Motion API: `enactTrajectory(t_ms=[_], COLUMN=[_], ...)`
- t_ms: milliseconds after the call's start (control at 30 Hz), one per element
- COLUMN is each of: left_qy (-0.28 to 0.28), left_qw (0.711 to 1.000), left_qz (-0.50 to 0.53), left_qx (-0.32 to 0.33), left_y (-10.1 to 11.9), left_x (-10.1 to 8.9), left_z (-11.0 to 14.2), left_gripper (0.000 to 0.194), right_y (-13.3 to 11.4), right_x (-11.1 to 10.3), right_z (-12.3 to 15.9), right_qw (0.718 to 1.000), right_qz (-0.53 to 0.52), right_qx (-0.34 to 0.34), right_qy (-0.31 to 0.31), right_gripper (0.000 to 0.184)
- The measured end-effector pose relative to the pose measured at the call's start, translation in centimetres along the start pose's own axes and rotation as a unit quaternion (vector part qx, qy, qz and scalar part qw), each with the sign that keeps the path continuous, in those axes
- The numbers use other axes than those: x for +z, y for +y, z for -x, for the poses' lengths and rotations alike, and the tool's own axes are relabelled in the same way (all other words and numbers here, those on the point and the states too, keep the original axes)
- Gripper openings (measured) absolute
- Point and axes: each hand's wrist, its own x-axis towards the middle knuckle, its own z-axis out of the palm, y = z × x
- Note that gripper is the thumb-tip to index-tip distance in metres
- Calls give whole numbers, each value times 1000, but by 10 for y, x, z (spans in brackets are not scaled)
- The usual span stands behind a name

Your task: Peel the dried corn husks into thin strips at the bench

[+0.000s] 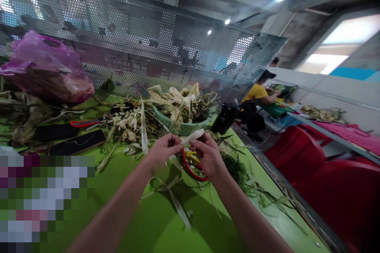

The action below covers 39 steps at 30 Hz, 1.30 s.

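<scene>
Between my two hands, above the green tabletop [133, 205], is a pale piece of dried husk [192, 137], folded or rolled narrow. My left hand [164, 148] pinches its left end between thumb and fingers. Farther along the same piece, my right hand [208, 152] grips it, and its tip sticks out past the fingers. Beneath the hands lies a red ring-shaped handle or rim [190, 170], partly hidden by my right hand. Loose husk strips [179, 207] lie on the table below. Just behind stands a green basket [166, 120] heaped with dried husks [187, 97].
Scissors with red handles [84, 123] and a dark phone-like slab [77, 142] lie left. A purple plastic bag [44, 67] stands behind them. Green string [236, 170] lies right, near the table edge. Red chairs [297, 150] and a person in yellow [255, 94] are beyond.
</scene>
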Motion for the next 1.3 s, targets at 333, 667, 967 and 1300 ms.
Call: enactTrajectory(t_ms=[333, 667, 967, 1300], left_qy=[-15, 74, 130, 58], left_qw=[997, 931, 823, 995], left_qz=[-74, -339, -495, -79], left_qx=[-34, 115, 245, 29], left_y=[6, -2, -5, -4], left_x=[2, 6, 17, 19], left_z=[6, 7, 17, 10], left_gripper=[10, 21, 20, 23], right_y=[-1, -3, 3, -9], right_x=[-3, -9, 1, -7], right_z=[-1, -2, 4, 0], right_qw=[997, 994, 996, 997], right_qz=[-12, -3, -49, -30], right_qx=[-40, -65, -16, -58], right_qy=[63, 90, 75, 43], right_gripper=[18, 20, 21, 22])
